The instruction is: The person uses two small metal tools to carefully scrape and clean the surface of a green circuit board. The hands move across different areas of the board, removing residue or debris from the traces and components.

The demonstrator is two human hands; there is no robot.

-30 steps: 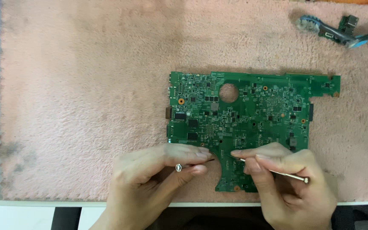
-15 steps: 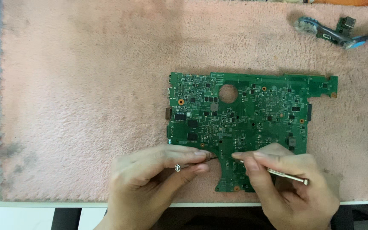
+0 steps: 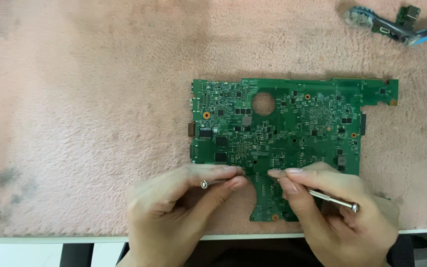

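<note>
1. Green circuit board [image 3: 292,128] lies flat on a pink fleecy mat [image 3: 85,99], long axis running left to right. A narrow lower tab of the board reaches down toward the person, between the two hands.
2. Left hand [image 3: 174,207]: thumb and forefinger pinched together on a thin metal tool [image 3: 213,183]. Its round butt end shows at the knuckle side; the tip points right, toward the board's lower edge just beyond the fingertips.
3. Right hand [image 3: 337,207]: fingers clamped on a second slim metal tool [image 3: 332,199], shaft slanting from lower right up to upper left.
4. The two tips converge on one spot near the top of the tab. Both hands are about equally near it, left from the left, right from the right.
5. Whether either tip touches the board cannot be told.
6. Well away, far upper right of the right fingers: a small board with a blue cable [image 3: 391,22].
</note>
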